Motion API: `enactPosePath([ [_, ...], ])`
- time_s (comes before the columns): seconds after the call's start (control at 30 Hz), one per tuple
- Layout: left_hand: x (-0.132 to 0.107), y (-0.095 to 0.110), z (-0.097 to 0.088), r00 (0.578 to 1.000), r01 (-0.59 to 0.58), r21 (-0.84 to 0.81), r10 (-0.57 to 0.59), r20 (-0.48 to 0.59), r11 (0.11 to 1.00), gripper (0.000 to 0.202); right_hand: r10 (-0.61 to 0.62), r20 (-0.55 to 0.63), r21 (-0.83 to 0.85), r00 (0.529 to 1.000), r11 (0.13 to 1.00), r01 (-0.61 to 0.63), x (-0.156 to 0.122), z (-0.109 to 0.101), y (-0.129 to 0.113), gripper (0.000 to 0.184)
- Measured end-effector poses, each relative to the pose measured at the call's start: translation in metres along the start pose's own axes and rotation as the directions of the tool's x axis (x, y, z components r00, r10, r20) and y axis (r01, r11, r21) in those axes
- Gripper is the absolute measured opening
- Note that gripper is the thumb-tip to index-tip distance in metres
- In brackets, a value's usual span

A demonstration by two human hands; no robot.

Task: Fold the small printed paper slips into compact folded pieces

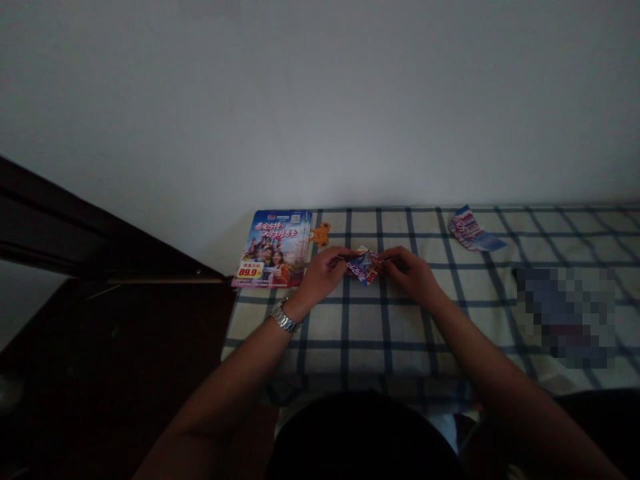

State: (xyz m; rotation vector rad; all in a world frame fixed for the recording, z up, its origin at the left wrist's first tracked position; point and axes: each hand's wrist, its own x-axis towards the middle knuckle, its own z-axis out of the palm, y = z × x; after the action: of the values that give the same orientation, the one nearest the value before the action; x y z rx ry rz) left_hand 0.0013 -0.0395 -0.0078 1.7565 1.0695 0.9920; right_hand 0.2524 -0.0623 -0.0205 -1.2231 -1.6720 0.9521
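Observation:
A small folded paper (365, 269), printed in blue, red and white, is held between my two hands just over the checked tablecloth (325, 327). My left hand (327, 270), with a metal watch on its wrist, pinches the paper's left corner. On the opposite corner, the thumb and fingers of my right hand (407, 272) are closed. A stack of printed flyers (273, 250) lies to the left of my left hand. Between that stack and the hand shows an orange bear-shaped figure (320, 234).
Several folded printed papers (473, 230) lie fanned at the back right. A pixelated dark object (565, 317) rests at the right. The white wall (350, 120) borders the table's far edge. Dark wooden furniture (75, 233) stands to the left.

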Motion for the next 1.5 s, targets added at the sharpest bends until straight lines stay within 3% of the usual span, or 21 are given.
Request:
enactPosePath([
  [0.27,0.004,-0.001,0.003,0.999,0.045,-0.149,-0.042,0.024,0.988,0.018,0.083,0.006,0.182,0.997,0.980,-0.083,0.001,0.005,-0.001,0.020],
  [0.5,0.004,-0.004,0.002,0.998,0.057,-0.191,-0.053,0.026,0.980,0.013,0.084,-0.017,0.214,0.996,0.974,-0.078,0.001,0.003,-0.005,0.024],
  [0.8,0.001,-0.011,0.010,0.998,0.034,-0.311,-0.016,0.059,0.950,0.028,0.131,-0.046,0.197,0.990,0.973,-0.119,0.002,0.004,-0.006,0.032],
  [0.97,0.002,-0.009,0.009,0.995,0.069,-0.293,-0.047,0.084,0.953,0.035,0.114,-0.037,0.210,0.993,0.972,-0.104,0.001,0.003,-0.007,0.031],
  [1.17,0.002,0.002,0.007,0.984,0.175,-0.288,-0.163,0.068,0.942,0.035,0.055,0.014,0.246,0.998,0.967,-0.057,-0.001,0.004,-0.009,0.028],
  [1.5,0.001,-0.003,0.007,0.981,0.189,-0.283,-0.167,0.100,0.940,0.034,0.053,0.079,0.279,0.995,0.958,-0.074,-0.003,0.002,-0.013,0.025],
])
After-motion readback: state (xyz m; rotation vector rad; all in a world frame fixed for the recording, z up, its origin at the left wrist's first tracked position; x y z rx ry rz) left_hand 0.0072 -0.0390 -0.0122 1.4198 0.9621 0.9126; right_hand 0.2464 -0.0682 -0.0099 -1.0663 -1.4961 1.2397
